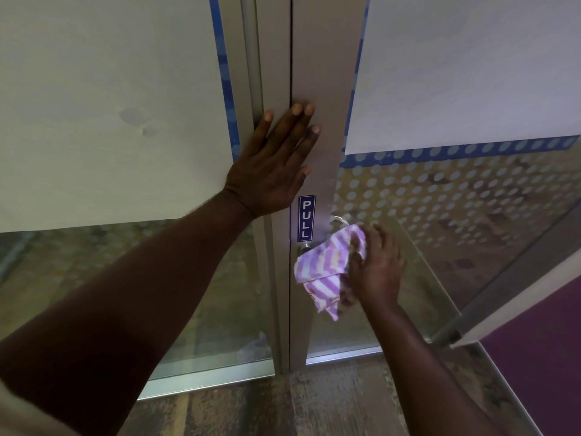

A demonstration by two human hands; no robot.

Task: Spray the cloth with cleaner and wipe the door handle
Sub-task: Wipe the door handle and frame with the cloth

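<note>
My right hand grips a purple-and-white striped cloth and presses it around the metal door handle, of which only the round base and a curved upper bit show. My left hand lies flat, fingers spread, on the grey metal door frame above the handle. No cleaner bottle is in view.
A blue PULL sticker sits on the frame just left of the handle. Glass panels with a dotted film and white paper sheets flank the frame. Purple carpet lies at the lower right, with wood-look floor below the door.
</note>
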